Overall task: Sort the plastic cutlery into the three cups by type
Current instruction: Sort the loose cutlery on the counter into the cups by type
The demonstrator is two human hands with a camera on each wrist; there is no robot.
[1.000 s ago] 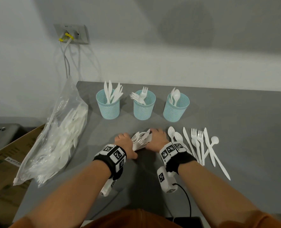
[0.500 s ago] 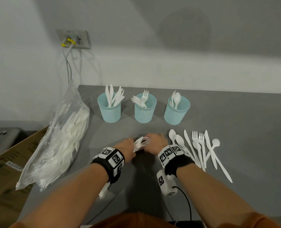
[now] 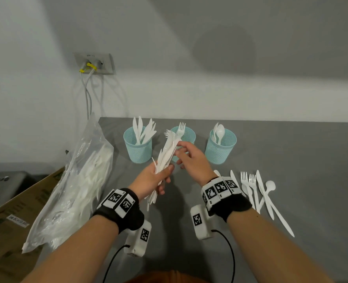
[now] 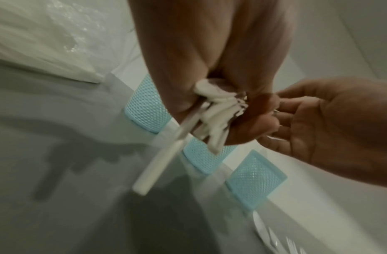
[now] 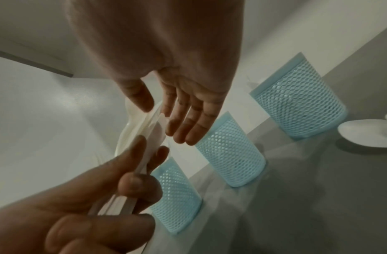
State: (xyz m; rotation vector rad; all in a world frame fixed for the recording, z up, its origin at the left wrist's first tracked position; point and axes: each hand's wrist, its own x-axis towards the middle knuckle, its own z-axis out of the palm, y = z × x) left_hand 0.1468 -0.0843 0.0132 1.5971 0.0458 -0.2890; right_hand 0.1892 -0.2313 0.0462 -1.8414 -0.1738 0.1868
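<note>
My left hand point(image 3: 156, 180) grips a bundle of white plastic cutlery point(image 3: 167, 154) by its lower half and holds it up above the grey table point(image 3: 291, 160). The thumb and forefinger of my right hand point(image 3: 189, 158) pinch the bundle's top end, the other fingers nearly straight point(image 5: 188, 123). At the back stand three light-blue mesh cups: the left cup point(image 3: 138, 150) with knives, the middle cup point(image 3: 190, 135) with forks, partly behind the bundle, and the right cup point(image 3: 220, 152) with spoons. In the left wrist view the handles point(image 4: 214, 113) stick out below my fist.
Loose forks, knives and spoons point(image 3: 258, 190) lie on the table beside my right wrist. A clear bag full of white cutlery point(image 3: 77, 190) leans at the table's left edge over a cardboard box point(image 3: 5, 231). Cables point(image 3: 87, 94) hang from a wall socket.
Both hands have lifted the bundle off the table towards the cups. The left hand now holds it nearly upright, and the right hand has slid up to its top end.
</note>
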